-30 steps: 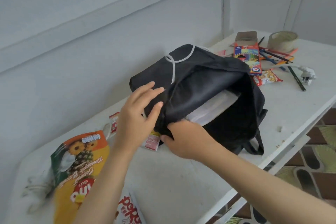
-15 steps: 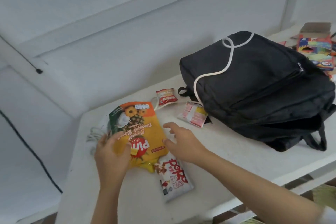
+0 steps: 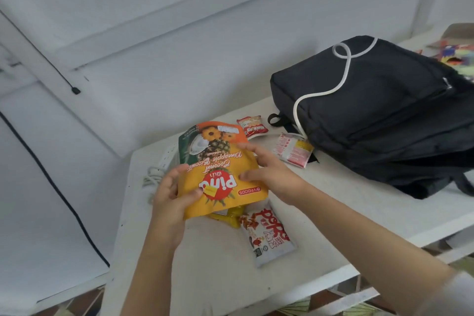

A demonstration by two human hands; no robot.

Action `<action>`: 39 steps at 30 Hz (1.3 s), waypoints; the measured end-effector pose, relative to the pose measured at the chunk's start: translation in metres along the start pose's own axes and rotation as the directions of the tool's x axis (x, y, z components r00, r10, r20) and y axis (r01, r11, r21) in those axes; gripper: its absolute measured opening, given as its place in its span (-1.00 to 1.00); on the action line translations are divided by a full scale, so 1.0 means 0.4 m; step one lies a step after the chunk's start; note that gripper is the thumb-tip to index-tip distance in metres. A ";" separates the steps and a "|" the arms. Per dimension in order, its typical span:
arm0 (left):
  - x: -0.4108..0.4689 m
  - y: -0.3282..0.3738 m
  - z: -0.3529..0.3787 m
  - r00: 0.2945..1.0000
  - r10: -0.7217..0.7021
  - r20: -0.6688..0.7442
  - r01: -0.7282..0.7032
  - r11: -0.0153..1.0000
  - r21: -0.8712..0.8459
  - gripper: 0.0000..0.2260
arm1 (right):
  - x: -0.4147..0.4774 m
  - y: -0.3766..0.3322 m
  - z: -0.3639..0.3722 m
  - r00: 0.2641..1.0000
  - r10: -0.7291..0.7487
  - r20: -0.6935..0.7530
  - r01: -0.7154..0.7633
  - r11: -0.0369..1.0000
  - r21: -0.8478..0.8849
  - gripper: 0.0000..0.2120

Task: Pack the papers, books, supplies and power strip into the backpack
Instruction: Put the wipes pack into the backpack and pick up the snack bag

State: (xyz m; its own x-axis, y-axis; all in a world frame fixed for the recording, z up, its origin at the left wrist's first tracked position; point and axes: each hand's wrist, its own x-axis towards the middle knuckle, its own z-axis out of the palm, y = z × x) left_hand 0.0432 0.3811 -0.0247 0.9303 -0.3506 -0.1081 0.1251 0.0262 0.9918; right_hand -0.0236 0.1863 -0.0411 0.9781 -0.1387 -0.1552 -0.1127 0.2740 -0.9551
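The black backpack (image 3: 384, 126) lies flat on the white table (image 3: 341, 210) at the right, with a white cord (image 3: 342, 79) looped across its top. Left of it I hold an orange and yellow biscuit pouch (image 3: 220, 169) just above the table. My left hand (image 3: 170, 195) grips its lower left edge, thumb on the front. My right hand (image 3: 269, 172) holds its right edge. The white power strip (image 3: 165, 159) and its bundled cable (image 3: 151, 179) lie behind the pouch, partly hidden.
A small red snack packet (image 3: 252, 127) and a pink and white packet (image 3: 292, 152) lie beside the backpack. A white and red packet (image 3: 269, 236) and a yellow packet (image 3: 228, 218) lie under my hands. A coloured pencil box (image 3: 456, 56) shows at far right. The wall is close behind.
My hands left the backpack and went left to the biscuit pouch. Both now hold it, lifted off the table. My view swung left, so the backpack sits at the right.
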 end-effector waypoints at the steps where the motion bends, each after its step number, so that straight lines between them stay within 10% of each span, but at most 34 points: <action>1: -0.002 0.010 0.004 0.998 0.000 0.055 0.001 1.000 -0.024 -0.53 | -0.010 -0.008 -0.008 0.999 -0.021 0.024 0.020 0.998 0.053 -0.47; 7: -0.004 0.068 0.070 0.945 0.012 0.328 0.008 0.998 -0.059 -0.13 | -0.093 -0.070 -0.068 0.994 -0.084 -0.063 0.093 0.984 0.153 -0.58; 16: -0.018 0.081 0.288 0.831 0.041 0.555 -0.052 0.999 0.004 -0.47 | -0.267 -0.113 -0.224 0.899 -0.195 -0.393 0.250 0.964 0.093 -0.59; 22: -0.021 0.008 0.459 0.897 0.186 0.401 -0.233 0.970 0.073 -0.81 | -0.396 -0.153 -0.375 0.773 -0.210 -0.599 0.316 0.945 0.077 -0.55; 26: -0.019 -0.046 0.548 0.821 0.322 0.472 -0.470 0.851 0.236 -0.81 | -0.473 -0.158 -0.455 0.693 -0.199 -0.693 0.350 0.933 0.083 -0.50; 33: -0.021 -0.078 0.666 0.462 0.458 0.760 -0.871 0.397 0.290 -0.56 | -0.565 -0.148 -0.541 0.619 -0.196 -0.760 0.384 0.920 0.075 -0.54; 39: 0.030 -0.021 0.717 0.559 0.626 0.544 -0.829 0.440 0.346 -0.62 | -0.585 -0.141 -0.573 0.646 -0.169 -0.744 0.353 0.931 0.095 -0.50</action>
State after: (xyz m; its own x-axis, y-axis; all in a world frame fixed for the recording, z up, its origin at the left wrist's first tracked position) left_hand -0.0456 0.1082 -0.0150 0.4109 -0.6886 0.5974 -0.8353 -0.0219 0.5493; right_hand -0.2864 -0.0149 -0.0088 0.5205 -0.8444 -0.1264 0.2573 0.2963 -0.9198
